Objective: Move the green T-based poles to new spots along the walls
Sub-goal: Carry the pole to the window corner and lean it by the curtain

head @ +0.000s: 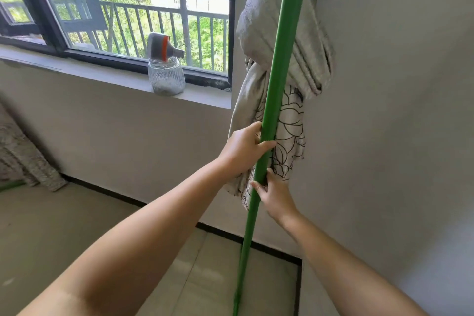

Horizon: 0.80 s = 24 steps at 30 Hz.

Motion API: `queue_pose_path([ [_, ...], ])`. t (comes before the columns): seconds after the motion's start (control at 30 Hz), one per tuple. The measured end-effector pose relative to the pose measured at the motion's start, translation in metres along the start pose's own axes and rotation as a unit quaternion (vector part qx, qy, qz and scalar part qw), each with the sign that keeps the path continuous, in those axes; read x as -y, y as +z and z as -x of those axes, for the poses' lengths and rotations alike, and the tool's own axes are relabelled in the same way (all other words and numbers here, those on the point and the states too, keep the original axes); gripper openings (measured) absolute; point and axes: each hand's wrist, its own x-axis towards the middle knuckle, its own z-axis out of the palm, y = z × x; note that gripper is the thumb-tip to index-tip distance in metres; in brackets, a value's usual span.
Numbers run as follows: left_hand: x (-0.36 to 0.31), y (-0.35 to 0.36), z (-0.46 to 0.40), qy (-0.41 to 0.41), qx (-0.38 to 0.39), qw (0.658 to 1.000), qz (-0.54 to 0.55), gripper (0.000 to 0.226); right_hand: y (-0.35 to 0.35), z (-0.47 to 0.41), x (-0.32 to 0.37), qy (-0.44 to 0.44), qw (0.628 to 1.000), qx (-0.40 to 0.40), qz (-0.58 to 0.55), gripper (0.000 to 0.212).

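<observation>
Both hands on one green pole (pixel 278 69), near-upright in the room corner, right of the window (pixel 123 7) and in front of a knotted grey curtain (pixel 295 41). Left hand (pixel 243 149) wrapped around the shaft, fingers closed, thumb across the front. Right hand (pixel 275 195) lower down, gripping from the right side, fingertips curled round. Pole base out of view below. Glass jar (pixel 166 77) with a grey-and-orange nozzle on the sill (pixel 102 77), well apart.
</observation>
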Motion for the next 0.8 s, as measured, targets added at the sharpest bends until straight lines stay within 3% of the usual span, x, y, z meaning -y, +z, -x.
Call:
queue_pose_path([
  [0.27, 0.007, -0.006, 0.030, 0.008, 0.035, 0.999, 0.013, 0.026, 0.010, 0.026, -0.001, -0.012, 1.000, 0.004, 0.010, 0.024],
  [0.8, 0.009, 0.002, 0.051, -0.004, 0.024, 1.000, 0.005, 0.026, 0.009, 0.042, 0.013, 0.025, 0.999, 0.030, -0.006, 0.018],
])
